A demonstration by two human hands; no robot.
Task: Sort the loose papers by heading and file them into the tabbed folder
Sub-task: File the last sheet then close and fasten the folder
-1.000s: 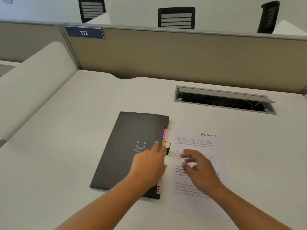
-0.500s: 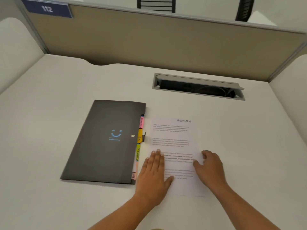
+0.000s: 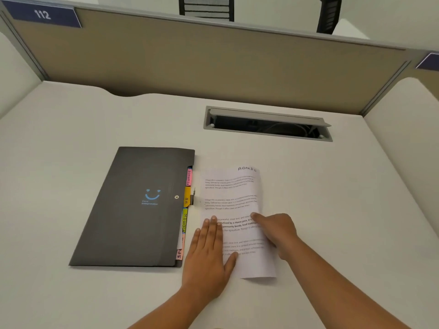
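A closed black folder [image 3: 133,210] with a blue smiley lies on the white desk [image 3: 71,129]. Coloured tabs stick out along its right edge: pink FINANCE [image 3: 189,178], orange HR [image 3: 187,197], green ADMIN [image 3: 184,220] and a pink one [image 3: 179,254] partly hidden. Just right of the folder lie the loose papers [image 3: 230,193]; the top sheet is headed ADMIN. My left hand [image 3: 206,252] presses flat on the papers' left edge, fingers straight. My right hand [image 3: 278,231] grips the right edge, which curls up off the desk.
An open grey cable hatch [image 3: 266,124] is set into the desk behind the papers. A beige partition [image 3: 213,67] with a blue sign "112" [image 3: 42,14] closes off the back. Lower white dividers stand at both sides.
My left hand left the folder's tabs and came to rest flat on the papers. My right hand took the papers' right edge and lifted it, so the sheets now curl leftward.
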